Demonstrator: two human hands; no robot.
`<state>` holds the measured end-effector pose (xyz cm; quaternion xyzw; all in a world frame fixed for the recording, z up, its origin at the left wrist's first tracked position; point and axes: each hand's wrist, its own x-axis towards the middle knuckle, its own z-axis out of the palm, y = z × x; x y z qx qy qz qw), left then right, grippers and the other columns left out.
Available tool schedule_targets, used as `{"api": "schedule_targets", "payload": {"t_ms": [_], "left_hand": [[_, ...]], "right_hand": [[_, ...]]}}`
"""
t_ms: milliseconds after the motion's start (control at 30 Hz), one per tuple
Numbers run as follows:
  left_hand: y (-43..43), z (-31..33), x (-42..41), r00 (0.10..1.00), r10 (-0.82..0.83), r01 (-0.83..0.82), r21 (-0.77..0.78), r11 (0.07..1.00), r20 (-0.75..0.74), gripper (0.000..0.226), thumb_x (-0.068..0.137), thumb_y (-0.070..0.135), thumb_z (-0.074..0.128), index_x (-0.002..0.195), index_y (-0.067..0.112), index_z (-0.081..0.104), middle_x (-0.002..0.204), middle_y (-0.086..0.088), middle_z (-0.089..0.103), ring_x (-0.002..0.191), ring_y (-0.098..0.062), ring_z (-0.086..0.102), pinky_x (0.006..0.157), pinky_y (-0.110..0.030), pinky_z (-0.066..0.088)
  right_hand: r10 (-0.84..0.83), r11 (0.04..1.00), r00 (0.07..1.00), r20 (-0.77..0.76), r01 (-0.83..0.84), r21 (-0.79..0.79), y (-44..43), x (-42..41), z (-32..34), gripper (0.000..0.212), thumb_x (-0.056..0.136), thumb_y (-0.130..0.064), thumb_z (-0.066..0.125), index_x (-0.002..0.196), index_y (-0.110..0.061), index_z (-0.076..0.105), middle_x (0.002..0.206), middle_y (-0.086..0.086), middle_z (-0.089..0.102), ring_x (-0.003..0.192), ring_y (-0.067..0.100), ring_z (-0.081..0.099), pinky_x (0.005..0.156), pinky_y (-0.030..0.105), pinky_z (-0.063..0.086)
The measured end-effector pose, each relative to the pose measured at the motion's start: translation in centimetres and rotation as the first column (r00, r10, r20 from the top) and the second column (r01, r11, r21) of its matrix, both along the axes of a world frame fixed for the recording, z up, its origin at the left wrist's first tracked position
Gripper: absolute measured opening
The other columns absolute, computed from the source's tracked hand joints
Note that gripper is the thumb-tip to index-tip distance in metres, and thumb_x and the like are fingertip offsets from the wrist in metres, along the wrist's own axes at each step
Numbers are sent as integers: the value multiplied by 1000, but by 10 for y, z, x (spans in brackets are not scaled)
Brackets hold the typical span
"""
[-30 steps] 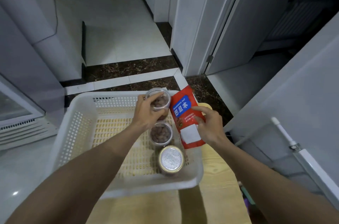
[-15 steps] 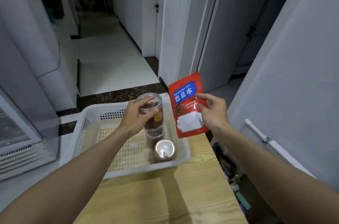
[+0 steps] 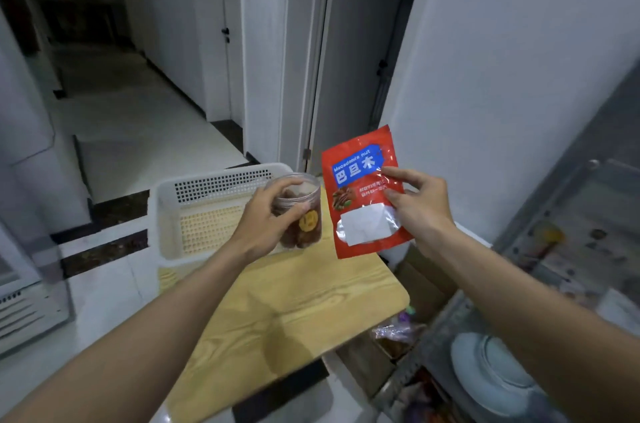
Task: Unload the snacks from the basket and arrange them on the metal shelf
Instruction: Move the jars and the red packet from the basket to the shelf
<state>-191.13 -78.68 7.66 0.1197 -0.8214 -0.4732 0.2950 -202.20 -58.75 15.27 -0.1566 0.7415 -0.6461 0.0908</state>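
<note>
My left hand [image 3: 265, 225] grips a clear plastic jar [image 3: 302, 219] of brown snacks with a yellow sticker, held above the right end of the white perforated basket [image 3: 194, 187]. My right hand [image 3: 420, 211] pinches a red nut pouch [image 3: 363, 194] with a blue label by its right edge, upright, in the air just right of the jar. The basket stands on a light wooden table [image 3: 294, 305]. At the right edge a metal shelf [image 3: 554, 215] comes into view, blurred, with items on its levels. Both my arms hide the rest of the basket's contents.
A white plate [image 3: 491, 370] lies on a lower level of the shelf. A cardboard box [image 3: 419, 284] and wrapped items [image 3: 394, 332] sit on the floor between table and shelf. A white wall [image 3: 502, 76] rises behind the pouch; a hallway opens at the far left.
Both hands have lifted the jar and the pouch out of the basket and carried them right. The view has swung right, bringing the metal shelf into sight.
</note>
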Motion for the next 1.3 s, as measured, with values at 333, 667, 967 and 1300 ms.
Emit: {"api": "schedule_targets", "payload": {"t_ms": [333, 667, 967, 1300], "left_hand": [[114, 51, 23, 982, -186, 186, -25, 982, -12, 31, 92, 39, 61, 121, 40, 51, 129, -1, 50, 114, -17, 49, 91, -36, 51], [303, 96, 26, 895, -439, 439, -15, 898, -83, 32, 87, 46, 66, 115, 36, 53, 117, -10, 58, 104, -26, 59, 89, -47, 53], [539, 126, 43, 782, -606, 611, -14, 791, -148, 27, 93, 23, 62, 117, 18, 53, 89, 6, 59, 74, 7, 61, 66, -10, 46], [752, 170, 11, 555, -814, 820, -54, 570, -172, 19, 94, 25, 61, 111, 29, 53, 96, 9, 63, 79, 5, 64, 71, -21, 52]], "right_hand": [[-145, 989, 989, -40, 144, -24, 140, 64, 51, 25, 94, -12, 64, 112, -30, 66, 93, -13, 60, 77, 13, 69, 54, 28, 60], [-345, 933, 937, -54, 336, -132, 343, 116, 69, 37, 89, 10, 62, 108, -20, 71, 96, 0, 70, 60, 0, 69, 51, 15, 52], [-515, 853, 855, -64, 504, -133, 578, 177, 86, 33, 90, 1, 66, 108, -26, 73, 100, -4, 69, 68, 10, 73, 55, 26, 58], [-737, 667, 672, -66, 708, -231, 780, 206, 106, 33, 89, 4, 64, 109, -22, 72, 101, 1, 71, 71, 11, 73, 53, 24, 56]]}}
